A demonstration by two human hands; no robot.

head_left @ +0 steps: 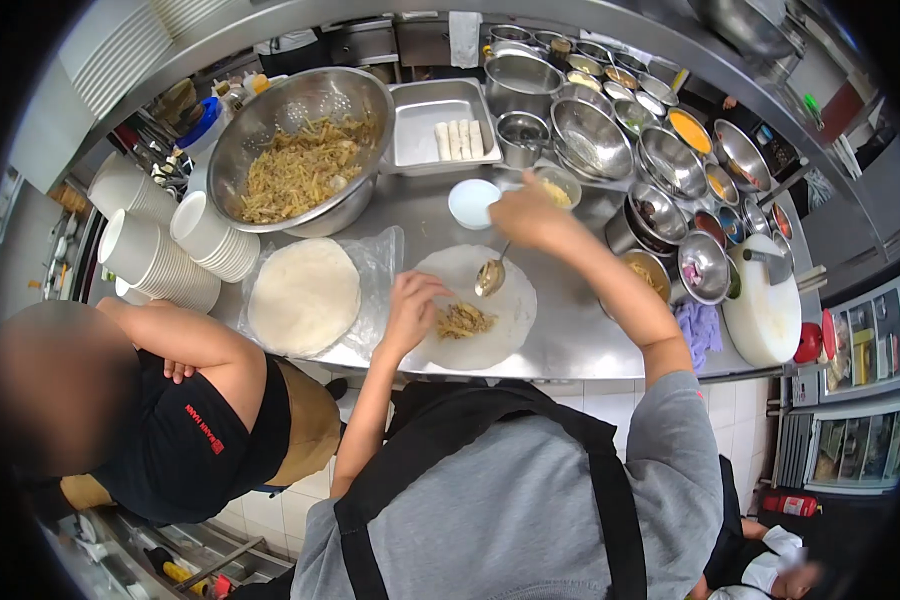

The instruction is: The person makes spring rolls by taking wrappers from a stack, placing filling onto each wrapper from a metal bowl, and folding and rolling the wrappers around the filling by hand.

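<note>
My right hand is closed around the handle of a metal spoon, whose bowl points down above a round, thin wrapper. On that wrapper lies a small heap of shredded filling. My left hand holds nothing; its fingers are apart and reach over the wrapper's left edge, beside the filling. To the left, a stack of round wrappers rests on a plastic sheet. A small white bowl stands just beyond the wrapper, with a bowl of yellow shreds close to my right hand.
A large steel colander of filling stands back left, beside a steel tray with several white rolls. Stacked white tubs and a co-worker with folded arms are on the left. Steel bowls and a white cutting board line the right.
</note>
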